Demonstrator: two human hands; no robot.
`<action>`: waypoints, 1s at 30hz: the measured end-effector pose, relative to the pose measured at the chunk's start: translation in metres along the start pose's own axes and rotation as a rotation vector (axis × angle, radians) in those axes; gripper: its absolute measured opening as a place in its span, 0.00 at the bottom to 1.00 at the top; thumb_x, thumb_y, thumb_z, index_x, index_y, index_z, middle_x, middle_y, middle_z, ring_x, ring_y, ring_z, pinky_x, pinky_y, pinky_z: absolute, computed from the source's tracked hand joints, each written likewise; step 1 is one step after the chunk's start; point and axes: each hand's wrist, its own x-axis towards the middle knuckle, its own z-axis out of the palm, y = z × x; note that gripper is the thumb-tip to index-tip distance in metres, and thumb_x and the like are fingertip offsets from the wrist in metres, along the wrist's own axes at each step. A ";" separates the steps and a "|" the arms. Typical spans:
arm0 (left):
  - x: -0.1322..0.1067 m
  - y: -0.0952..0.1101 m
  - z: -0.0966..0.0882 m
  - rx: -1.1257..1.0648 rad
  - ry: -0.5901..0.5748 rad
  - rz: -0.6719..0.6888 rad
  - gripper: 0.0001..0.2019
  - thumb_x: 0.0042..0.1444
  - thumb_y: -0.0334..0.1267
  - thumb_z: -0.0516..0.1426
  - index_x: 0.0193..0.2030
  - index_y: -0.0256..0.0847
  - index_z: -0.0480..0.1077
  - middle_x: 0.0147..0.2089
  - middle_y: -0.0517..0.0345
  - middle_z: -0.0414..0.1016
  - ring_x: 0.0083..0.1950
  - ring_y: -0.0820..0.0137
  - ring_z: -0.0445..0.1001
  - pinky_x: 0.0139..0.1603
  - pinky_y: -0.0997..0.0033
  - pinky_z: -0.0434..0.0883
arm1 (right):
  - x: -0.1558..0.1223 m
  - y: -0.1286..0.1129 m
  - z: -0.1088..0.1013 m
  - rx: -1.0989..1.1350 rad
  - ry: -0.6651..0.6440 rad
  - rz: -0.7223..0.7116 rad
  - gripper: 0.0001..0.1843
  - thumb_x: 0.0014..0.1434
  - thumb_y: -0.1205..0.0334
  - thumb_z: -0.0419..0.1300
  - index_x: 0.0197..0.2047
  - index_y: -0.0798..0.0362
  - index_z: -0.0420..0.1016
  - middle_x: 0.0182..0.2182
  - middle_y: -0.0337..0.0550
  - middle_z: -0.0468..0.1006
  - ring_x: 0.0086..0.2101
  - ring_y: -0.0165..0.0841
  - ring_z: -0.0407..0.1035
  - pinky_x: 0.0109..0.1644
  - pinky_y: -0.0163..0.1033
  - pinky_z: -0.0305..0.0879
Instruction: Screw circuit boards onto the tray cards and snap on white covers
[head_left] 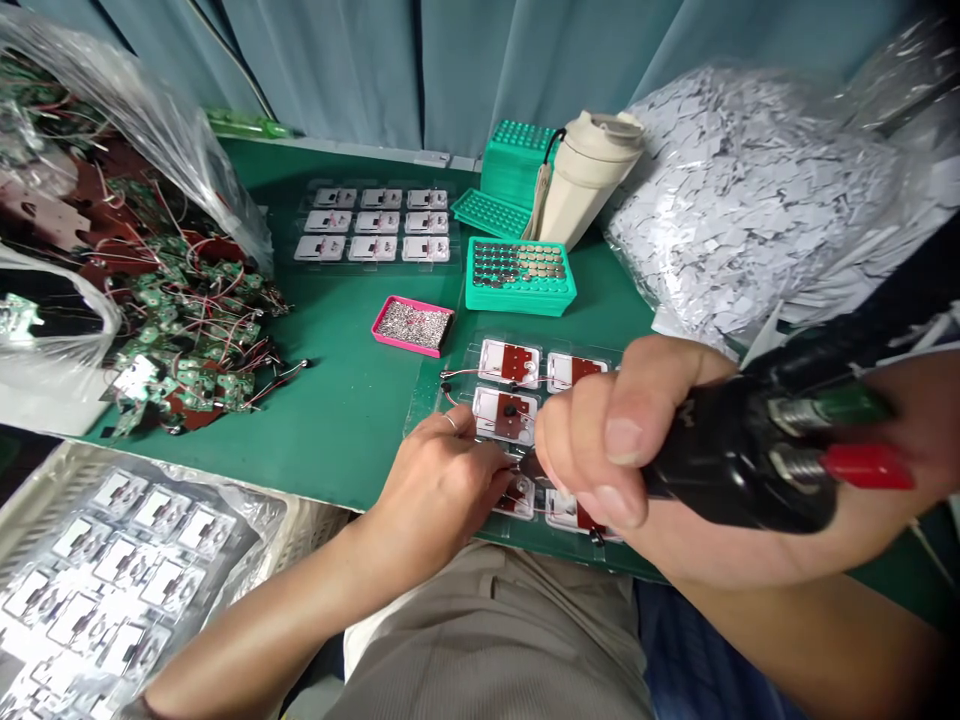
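Note:
My right hand (622,430) is closed around a black electric screwdriver (742,450) with a green and a red button, held close to the camera, tip down over a clear tray (450,375) of white housings with red circuit boards. My left hand (439,480) rests on the tray's near left part, fingers pinched on a small piece beside a housing (507,413). What the fingertips hold is too small to name.
A pink dish of screws (413,326) and a green tray of coin cells (520,274) lie behind the work tray. A second tray of housings (373,224), a beige bottle (585,180), a bag of boards (135,250) left, a bag of white pieces (757,190) right.

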 end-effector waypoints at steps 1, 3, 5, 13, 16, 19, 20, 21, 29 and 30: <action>-0.001 0.000 0.000 0.018 0.004 0.019 0.13 0.59 0.30 0.58 0.23 0.37 0.69 0.19 0.57 0.65 0.30 0.66 0.64 0.29 0.69 0.60 | -0.001 -0.001 -0.001 -0.010 -0.027 0.007 0.29 0.62 0.38 0.52 0.30 0.55 0.80 0.16 0.41 0.71 0.18 0.31 0.62 0.23 0.38 0.58; -0.001 -0.001 0.000 0.024 0.018 0.039 0.14 0.61 0.32 0.57 0.22 0.37 0.68 0.19 0.58 0.65 0.30 0.66 0.63 0.29 0.69 0.60 | -0.003 -0.005 -0.004 -0.023 -0.083 0.008 0.27 0.64 0.41 0.51 0.33 0.54 0.80 0.19 0.41 0.73 0.19 0.30 0.64 0.24 0.38 0.60; -0.001 -0.001 -0.001 0.026 0.045 0.031 0.15 0.61 0.33 0.57 0.22 0.38 0.68 0.19 0.58 0.64 0.30 0.66 0.64 0.29 0.69 0.60 | -0.005 -0.007 -0.006 -0.033 -0.105 0.000 0.26 0.66 0.42 0.50 0.35 0.54 0.79 0.20 0.40 0.73 0.20 0.30 0.64 0.25 0.38 0.60; 0.001 0.000 0.007 0.091 0.072 0.068 0.17 0.65 0.33 0.52 0.23 0.38 0.68 0.20 0.58 0.66 0.30 0.67 0.64 0.35 0.66 0.65 | -0.007 -0.001 -0.007 -0.087 -0.027 -0.076 0.31 0.63 0.36 0.49 0.34 0.54 0.80 0.17 0.41 0.70 0.18 0.31 0.62 0.24 0.39 0.57; 0.002 -0.001 0.005 0.080 0.109 0.039 0.13 0.64 0.34 0.54 0.27 0.38 0.71 0.21 0.57 0.68 0.32 0.65 0.66 0.35 0.66 0.66 | 0.000 0.000 -0.008 -0.099 0.012 -0.092 0.29 0.61 0.37 0.53 0.31 0.53 0.80 0.15 0.41 0.68 0.17 0.30 0.60 0.24 0.40 0.56; 0.014 -0.013 -0.013 -0.031 0.009 0.041 0.06 0.60 0.37 0.59 0.40 0.37 0.75 0.31 0.55 0.76 0.39 0.64 0.70 0.39 0.67 0.69 | 0.008 0.001 -0.010 -0.073 0.040 -0.097 0.31 0.60 0.35 0.53 0.27 0.54 0.79 0.13 0.42 0.68 0.16 0.31 0.61 0.23 0.40 0.55; 0.021 -0.022 -0.021 -0.049 -0.039 0.040 0.09 0.60 0.38 0.60 0.44 0.37 0.75 0.36 0.54 0.78 0.41 0.64 0.71 0.41 0.67 0.70 | 0.009 0.002 -0.011 -0.063 0.058 -0.100 0.31 0.60 0.35 0.54 0.26 0.54 0.79 0.13 0.42 0.69 0.16 0.31 0.61 0.23 0.40 0.56; 0.029 -0.033 -0.029 -0.006 -0.041 0.012 0.09 0.61 0.38 0.59 0.44 0.37 0.75 0.39 0.53 0.78 0.42 0.64 0.71 0.44 0.66 0.70 | 0.011 0.004 -0.013 -0.049 0.067 -0.113 0.30 0.60 0.36 0.54 0.26 0.55 0.78 0.13 0.41 0.68 0.16 0.31 0.61 0.23 0.39 0.56; 0.077 -0.121 -0.042 0.333 -0.024 -0.258 0.09 0.58 0.33 0.58 0.27 0.34 0.73 0.24 0.61 0.67 0.32 0.68 0.70 0.39 0.68 0.67 | 0.005 0.015 -0.007 -0.054 0.111 -0.043 0.31 0.59 0.34 0.52 0.25 0.53 0.77 0.13 0.38 0.65 0.15 0.28 0.57 0.21 0.37 0.54; 0.076 -0.123 -0.042 0.308 -0.005 -0.243 0.12 0.60 0.35 0.56 0.27 0.34 0.74 0.24 0.61 0.67 0.32 0.70 0.70 0.40 0.70 0.67 | 0.004 0.016 -0.007 -0.055 0.112 -0.031 0.32 0.59 0.33 0.52 0.26 0.53 0.77 0.13 0.38 0.65 0.15 0.28 0.57 0.21 0.37 0.54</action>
